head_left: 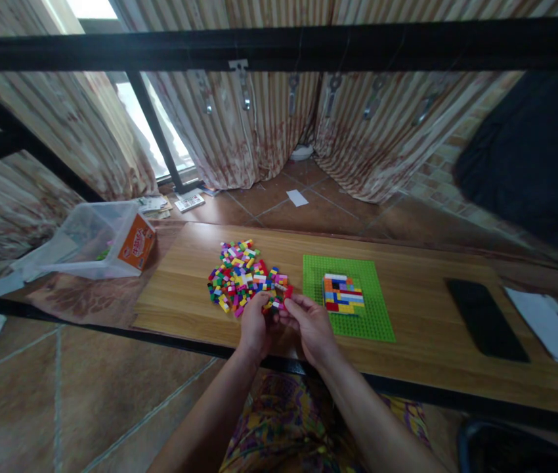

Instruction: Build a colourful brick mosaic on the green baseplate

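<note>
**Two-Handed Brick Handling**

Pinching a red brick (288, 292) in the right hand (314, 328), between thumb and fingers; curling the left hand (254, 322) alongside, grip state not discernible. For good control, keeping the pinch light, gripping the sides and leaving the studs uncovered. Holding the brick just right of the left thumb, beside the loose brick pile (239, 279) and left of the green baseplate (378, 318).

On the tabletop (421, 295), the brick pile (239, 276) lies left of the baseplate (380, 322), which carries 1 brick build (343, 297).
</note>
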`<state>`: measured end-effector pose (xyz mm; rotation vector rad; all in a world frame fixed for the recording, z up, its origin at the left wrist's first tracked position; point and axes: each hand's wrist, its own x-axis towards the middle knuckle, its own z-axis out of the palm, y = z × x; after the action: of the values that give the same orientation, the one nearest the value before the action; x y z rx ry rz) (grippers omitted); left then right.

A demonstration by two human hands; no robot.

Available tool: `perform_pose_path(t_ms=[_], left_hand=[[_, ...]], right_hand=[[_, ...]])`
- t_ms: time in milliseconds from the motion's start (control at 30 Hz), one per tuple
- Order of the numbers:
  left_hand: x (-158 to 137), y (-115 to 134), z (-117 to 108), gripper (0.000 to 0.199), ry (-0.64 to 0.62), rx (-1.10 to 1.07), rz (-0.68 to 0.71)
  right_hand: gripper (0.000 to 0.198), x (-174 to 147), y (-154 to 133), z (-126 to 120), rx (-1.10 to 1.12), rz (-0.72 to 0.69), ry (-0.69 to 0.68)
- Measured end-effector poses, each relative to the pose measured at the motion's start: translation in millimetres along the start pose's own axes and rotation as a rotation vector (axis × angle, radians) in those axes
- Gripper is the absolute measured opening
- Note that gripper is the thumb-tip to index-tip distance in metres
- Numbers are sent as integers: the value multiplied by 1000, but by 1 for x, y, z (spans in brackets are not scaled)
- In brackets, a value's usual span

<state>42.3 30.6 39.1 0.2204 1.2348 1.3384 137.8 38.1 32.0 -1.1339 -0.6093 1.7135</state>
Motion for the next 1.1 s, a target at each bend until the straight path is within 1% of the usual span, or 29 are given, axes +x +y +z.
perform_pose_path(t_ms=[100,233,333,467,567,633,667,733,767,833,933,1000,1100], left_hand=[[3,-2,-1,30,-17,-37,-20],[8,-8,-2,39,-75,15,44],[8,-12,-2,39,-133,52,92],[4,-12,-1,37,-142,84,100],[5,-6,0,34,-136,118,98],[10,-1,-1,31,-133,165,134],[14,3,-1,30,-129,201,170],[24,11,-3,26,-112,325,288],[30,16,-4,23,-102,424,365],[42,26,-5,19,-72,695,561],[58,40,-5,15,2,1082,837],[67,46,-4,17,18,1275,936],[78,51,-7,23,-1,1498,970]], right_hand=[[38,3,0,1,-16,-14,12],[36,7,1,3,-33,-31,27],[34,8,0,2,-39,-39,14],[34,5,-5,1,-10,-15,-19],[45,-2,-12,-3,-15,-41,-34],[54,-6,-18,-9,-52,-82,-47],[54,-8,-22,-13,-80,-108,-46],[49,-9,-32,-26,-148,-170,-29],[46,-8,-37,-34,-187,-203,-14],[41,-5,-49,-52,-286,-286,28],[32,4,-64,-77,-503,-453,149],[27,8,-71,-89,-632,-530,218],[21,11,-77,-99,-711,-584,251]])
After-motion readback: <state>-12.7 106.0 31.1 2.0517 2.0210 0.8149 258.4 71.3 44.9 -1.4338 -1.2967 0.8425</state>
